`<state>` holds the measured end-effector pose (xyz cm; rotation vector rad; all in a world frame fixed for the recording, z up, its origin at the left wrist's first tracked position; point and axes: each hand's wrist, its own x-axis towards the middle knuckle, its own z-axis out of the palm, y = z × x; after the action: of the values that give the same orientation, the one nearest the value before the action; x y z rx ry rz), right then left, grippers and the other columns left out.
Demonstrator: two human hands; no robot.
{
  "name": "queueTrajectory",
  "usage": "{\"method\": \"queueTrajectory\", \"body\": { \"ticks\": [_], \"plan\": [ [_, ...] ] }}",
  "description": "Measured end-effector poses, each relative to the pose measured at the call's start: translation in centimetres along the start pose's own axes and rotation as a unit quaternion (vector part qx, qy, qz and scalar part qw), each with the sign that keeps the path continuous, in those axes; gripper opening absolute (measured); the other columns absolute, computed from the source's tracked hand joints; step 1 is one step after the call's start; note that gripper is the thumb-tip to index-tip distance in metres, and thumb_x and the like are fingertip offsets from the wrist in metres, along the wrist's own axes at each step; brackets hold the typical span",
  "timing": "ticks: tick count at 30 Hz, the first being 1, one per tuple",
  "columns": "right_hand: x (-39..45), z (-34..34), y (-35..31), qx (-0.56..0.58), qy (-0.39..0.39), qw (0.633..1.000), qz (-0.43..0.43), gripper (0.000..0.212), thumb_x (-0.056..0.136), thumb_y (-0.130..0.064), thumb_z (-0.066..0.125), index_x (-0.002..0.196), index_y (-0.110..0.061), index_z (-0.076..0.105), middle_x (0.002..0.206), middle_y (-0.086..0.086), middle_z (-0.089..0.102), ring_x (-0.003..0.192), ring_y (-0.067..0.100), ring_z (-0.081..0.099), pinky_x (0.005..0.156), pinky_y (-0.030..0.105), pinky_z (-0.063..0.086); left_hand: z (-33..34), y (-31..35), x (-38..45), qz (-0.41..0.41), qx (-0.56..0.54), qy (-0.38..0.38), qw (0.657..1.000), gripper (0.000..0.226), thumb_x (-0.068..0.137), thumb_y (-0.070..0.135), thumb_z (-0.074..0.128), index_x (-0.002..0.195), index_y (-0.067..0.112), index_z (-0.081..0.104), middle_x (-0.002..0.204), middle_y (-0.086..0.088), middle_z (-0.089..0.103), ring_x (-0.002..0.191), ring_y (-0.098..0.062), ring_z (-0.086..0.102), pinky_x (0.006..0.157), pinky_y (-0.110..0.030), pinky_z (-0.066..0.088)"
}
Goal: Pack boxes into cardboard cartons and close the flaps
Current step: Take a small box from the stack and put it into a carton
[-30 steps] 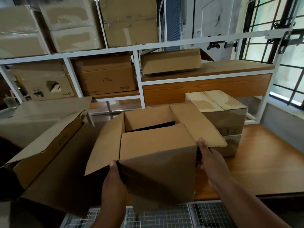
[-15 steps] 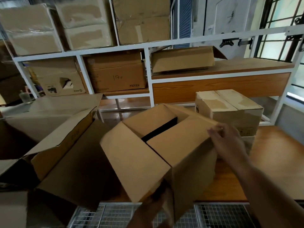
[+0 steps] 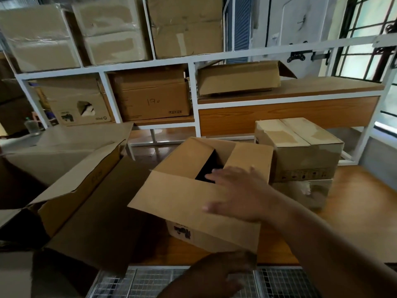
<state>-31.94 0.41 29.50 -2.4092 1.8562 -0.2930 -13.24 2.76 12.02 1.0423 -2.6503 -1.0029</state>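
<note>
So on the left we've got a big open carton (image 3: 71, 190) lying tipped over, then our carton (image 3: 199, 190) sits mid-tabletop (image 3: 354, 211), flaps mostly folded with a dark gap showing. Our left hand (image 3: 214, 276) is under its near edge, grip hard to tell; right hand (image 3: 240, 194) lies flat, fingers straight, on the flaps.

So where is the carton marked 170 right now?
In the head view, the carton marked 170 sits on the white shelf, middle bay, behind the carton being closed.
</note>
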Motion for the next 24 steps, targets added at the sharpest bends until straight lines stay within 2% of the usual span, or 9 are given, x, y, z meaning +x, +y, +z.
{"method": "queueTrajectory", "body": {
  "ticks": [2, 4, 7, 10, 13, 16, 18, 21, 24],
  "plan": [
    [0.7, 1.4, -1.0, -0.096, 0.000, 0.995, -0.014, 0.100, 0.078, -0.102, 0.037, 0.162, -0.047, 0.029, 0.169, -0.010, 0.041, 0.159, 0.026, 0.031, 0.124, 0.075, 0.012, -1.7, -2.7, -1.6, -0.062, 0.003, 0.048, 0.997, 0.039, 0.102, 0.050, 0.061, 0.140, 0.059, 0.062, 0.154, 0.022, 0.058, 0.133, 0.006, 0.054, 0.117, -0.017, 0.042],
    [1.1, 2.0, -0.8, -0.140, 0.034, 0.989, -0.009, 0.087, 0.084, -0.094, 0.046, 0.156, -0.046, 0.039, 0.162, -0.005, 0.047, 0.156, 0.030, 0.035, 0.122, 0.078, 0.015, -3.7, -3.1, -2.9, -0.154, -0.026, 0.100, 0.983, 0.026, 0.105, 0.038, 0.067, 0.129, 0.048, 0.072, 0.142, 0.017, 0.065, 0.121, 0.001, 0.062, 0.111, -0.020, 0.049],
    [0.9, 2.0, 0.9, -0.136, 0.078, 0.988, -0.007, 0.077, 0.084, -0.093, 0.041, 0.139, -0.041, 0.057, 0.146, -0.008, 0.058, 0.143, 0.028, 0.046, 0.124, 0.074, 0.021, -8.9, -3.9, -6.5, -0.236, 0.025, 0.222, 0.946, 0.016, 0.106, 0.034, 0.068, 0.096, 0.042, 0.077, 0.100, 0.021, 0.075, 0.093, 0.002, 0.069, 0.092, -0.031, 0.059],
    [0.1, 1.9, 3.1, -0.145, 0.089, 0.984, -0.050, 0.073, 0.085, -0.090, 0.037, 0.134, -0.039, 0.057, 0.140, -0.012, 0.059, 0.137, 0.024, 0.049, 0.126, 0.063, 0.028, -12.7, -2.2, -8.6, -0.213, 0.042, 0.373, 0.902, 0.029, 0.105, 0.033, 0.063, 0.078, 0.033, 0.072, 0.081, 0.018, 0.071, 0.070, -0.008, 0.068, 0.067, -0.042, 0.060],
    [-0.9, 1.5, 5.1, -0.121, 0.092, 0.985, -0.080, 0.067, 0.090, -0.089, 0.042, 0.134, -0.041, 0.057, 0.142, -0.015, 0.056, 0.138, 0.020, 0.046, 0.123, 0.050, 0.035, -14.1, 1.6, -7.4, -0.109, 0.140, 0.452, 0.874, 0.027, 0.104, 0.040, 0.054, 0.078, 0.035, 0.060, 0.072, 0.012, 0.061, 0.067, -0.003, 0.059, 0.059, -0.028, 0.049],
    [-1.6, 1.5, 5.7, -0.126, 0.110, 0.982, -0.084, 0.064, 0.093, -0.088, 0.041, 0.135, -0.043, 0.057, 0.153, -0.012, 0.049, 0.148, 0.020, 0.039, 0.126, 0.053, 0.032, -14.2, 4.8, -4.2, 0.052, 0.260, 0.397, 0.879, 0.014, 0.106, 0.044, 0.050, 0.101, 0.039, 0.062, 0.100, 0.020, 0.059, 0.093, 0.003, 0.051, 0.083, -0.021, 0.045],
    [-2.1, 1.6, 5.7, -0.102, 0.151, 0.981, -0.066, 0.054, 0.096, -0.082, 0.045, 0.132, -0.044, 0.055, 0.157, -0.007, 0.045, 0.153, 0.025, 0.036, 0.128, 0.059, 0.028, -14.3, 6.1, -1.4, 0.111, 0.292, 0.314, 0.897, 0.024, 0.108, 0.050, 0.051, 0.119, 0.036, 0.066, 0.119, 0.016, 0.062, 0.114, -0.002, 0.051, 0.100, -0.026, 0.043],
    [-2.9, 1.3, 5.7, -0.094, 0.240, 0.966, -0.028, 0.050, 0.099, -0.074, 0.050, 0.135, -0.040, 0.054, 0.160, 0.002, 0.042, 0.154, 0.031, 0.036, 0.127, 0.066, 0.029, -15.1, 7.5, 1.8, 0.117, 0.293, 0.223, 0.922, 0.042, 0.108, 0.066, 0.040, 0.134, 0.040, 0.062, 0.138, 0.015, 0.064, 0.140, -0.008, 0.046, 0.121, -0.040, 0.036],
    [-4.0, 0.5, 6.9, -0.088, 0.339, 0.937, 0.018, 0.058, 0.103, -0.063, 0.054, 0.151, -0.031, 0.053, 0.160, 0.011, 0.043, 0.149, 0.035, 0.041, 0.121, 0.062, 0.038, -15.9, 7.5, 3.6, 0.044, 0.304, 0.135, 0.942, 0.063, 0.103, 0.082, 0.021, 0.135, 0.043, 0.059, 0.127, 0.015, 0.070, 0.142, -0.014, 0.047, 0.131, -0.061, 0.011]
  ]
}}
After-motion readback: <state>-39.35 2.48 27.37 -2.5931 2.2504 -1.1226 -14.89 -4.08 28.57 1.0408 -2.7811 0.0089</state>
